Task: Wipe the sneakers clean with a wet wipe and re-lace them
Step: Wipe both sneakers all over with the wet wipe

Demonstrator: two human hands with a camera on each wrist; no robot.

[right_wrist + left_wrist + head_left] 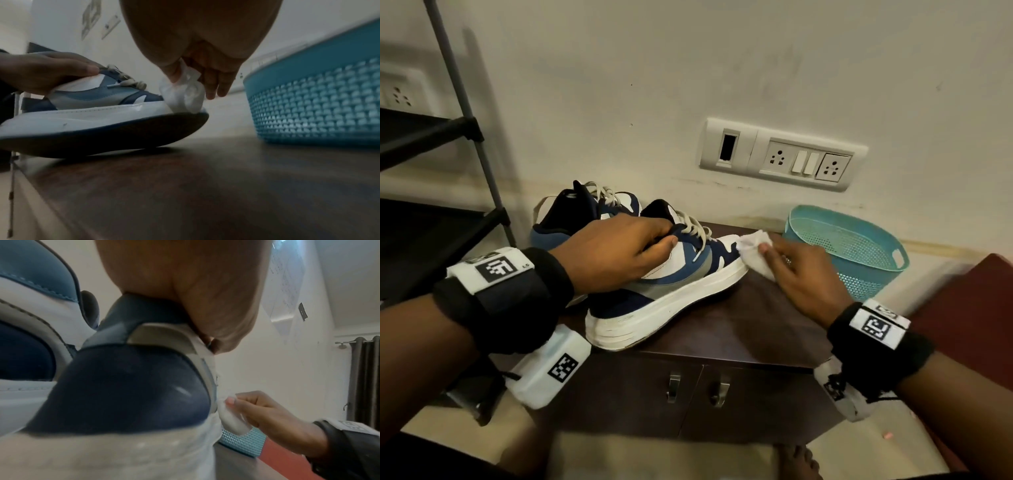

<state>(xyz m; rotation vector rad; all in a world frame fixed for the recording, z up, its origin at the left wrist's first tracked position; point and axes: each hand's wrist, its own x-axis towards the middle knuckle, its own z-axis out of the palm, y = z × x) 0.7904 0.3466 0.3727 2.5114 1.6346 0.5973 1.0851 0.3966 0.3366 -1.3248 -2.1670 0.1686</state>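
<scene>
Near sneaker (667, 291) on dark counter (739, 329), heel toward person, toe tipped up off the surface. Left hand (613, 253): grip closed over the collar and upper laces, holding the shoe. Right hand (804, 274): grip pinching crumpled wet wipe (753, 253) against the toe. Second sneaker (571, 219) behind, by the wall, laced. Teal basket (859, 253) right of the toe.

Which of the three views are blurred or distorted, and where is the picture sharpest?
Head view: sharpest, the near sneaker and wet wipe are clear, though the wall socket panel bows from wide-angle distortion. Left wrist view: the sneaker heel is soft and close. Right wrist view: the teal basket smears at the edge, and the dim cabinet top carries the sole's shadow.
</scene>
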